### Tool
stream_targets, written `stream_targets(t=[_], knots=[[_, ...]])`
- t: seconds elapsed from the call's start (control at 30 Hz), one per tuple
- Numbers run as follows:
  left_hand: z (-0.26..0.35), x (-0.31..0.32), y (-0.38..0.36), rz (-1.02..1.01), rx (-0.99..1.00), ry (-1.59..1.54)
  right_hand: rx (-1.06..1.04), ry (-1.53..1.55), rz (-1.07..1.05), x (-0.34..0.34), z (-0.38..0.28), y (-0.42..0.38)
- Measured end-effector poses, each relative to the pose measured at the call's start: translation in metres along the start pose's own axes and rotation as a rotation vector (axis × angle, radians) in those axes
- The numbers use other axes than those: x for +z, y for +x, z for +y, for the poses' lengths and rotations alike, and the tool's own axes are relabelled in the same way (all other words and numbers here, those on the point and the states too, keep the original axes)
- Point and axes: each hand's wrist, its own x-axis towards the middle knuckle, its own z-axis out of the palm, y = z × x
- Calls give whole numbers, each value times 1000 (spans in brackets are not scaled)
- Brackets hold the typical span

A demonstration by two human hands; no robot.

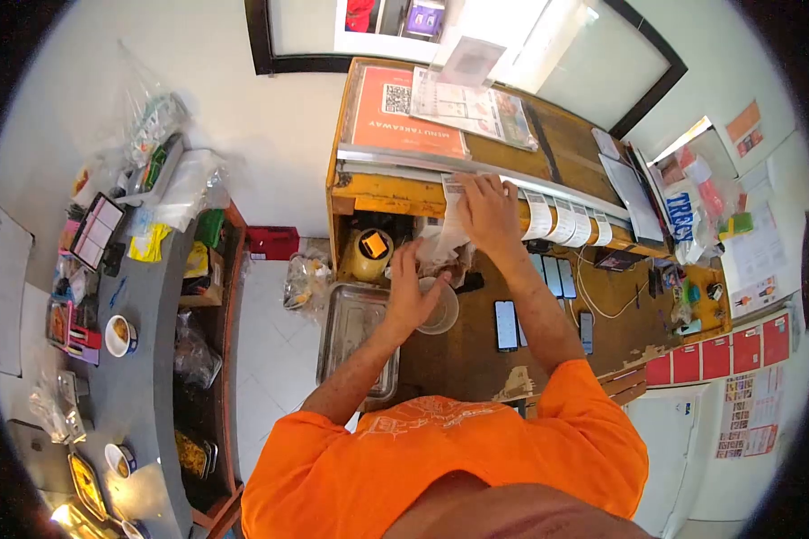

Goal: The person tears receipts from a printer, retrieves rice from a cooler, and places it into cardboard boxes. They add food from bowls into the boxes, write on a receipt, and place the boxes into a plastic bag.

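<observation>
My right hand [487,211] is up at the front edge of the wooden shelf, its fingers closed on the top of a white paper slip [454,220] that hangs there. To its right, several more paper slips [562,220] hang from the same edge. Lower down, my left hand [411,292] has its fingers apart and holds nothing; it is beside a round clear plastic bowl [440,314]. Left of the bowl lies a metal tray [342,328]. A jar [368,260] with a yellow and black top stands in the shelf opening.
Phones [506,325] and a white cable [593,301] lie on the wooden desk [458,359]. Menus [422,117] cover the shelf top. On the left, a grey counter [153,332] bears small bowls [120,334] and plastic bags [184,189].
</observation>
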Motion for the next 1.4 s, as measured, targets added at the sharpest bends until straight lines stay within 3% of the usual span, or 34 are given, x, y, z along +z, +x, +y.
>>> stream_targets(t=[0.07, 0.13, 0.2, 0.3, 0.37, 0.5, 0.57, 0.7, 0.73, 0.8, 0.87, 0.93, 1.03, 1.07, 1.1, 1.13, 1.17, 1.2, 1.23, 1.27, 1.3, 1.4], knots=[[22, -15, 21, 127, 269, 338, -17, -43, -10, -7, -11, -1], [36, -23, 48, 89, 313, 349, -17, -33, -8, -7, -14, -4], [43, -25, 77, -36, 495, 538, 47, -26, -69, -14, -18, -3], [31, -11, 116, -42, 567, 580, 62, -24, -138, -3, -7, -8], [30, -6, 124, -43, 539, 602, 37, -47, -143, -6, -3, -7], [28, -1, 132, -85, 457, 697, 115, 162, 155, -20, 7, -42], [25, -5, 131, -80, 449, 657, 130, 95, 254, -19, 13, -93], [16, -3, 132, -104, 463, 682, 270, -24, -113, 0, 34, -208], [16, -3, 132, -128, 459, 724, 278, -27, -118, 4, 39, -226], [13, 0, 132, -137, 462, 713, 500, -4, -286, 8, 50, -265], [11, 0, 133, -108, 465, 708, 598, -62, -261, 25, 89, -323], [14, -2, 134, -145, 462, 710, 865, -218, -391, 29, 116, -359], [19, -3, 135, -141, 435, 727, 906, -425, -201, 52, 178, -411], [24, -4, 132, -135, 439, 767, 887, -320, -60, 41, 168, -371], [28, -5, 132, -126, 449, 810, 999, -339, -77, 53, 194, -388], [27, -8, 131, -117, 495, 798, 943, -463, -372, 57, 213, -388], [28, -13, 131, -112, 554, 790, 562, -575, -132, 76, 243, -407], [29, -17, 126, -68, 562, 745, 864, -446, -116, 67, 217, -357], [28, -20, 117, -27, 580, 703, 811, -496, -163, 78, 233, -354], [13, -18, 103, 115, 559, 584, 957, -316, -187, 93, 246, -347], [1, -17, 88, 249, 529, 458, 862, -230, -128, 104, 263, -344], [4, -26, 34, 223, 570, 620, 1080, -231, -520, 124, 286, -291]])
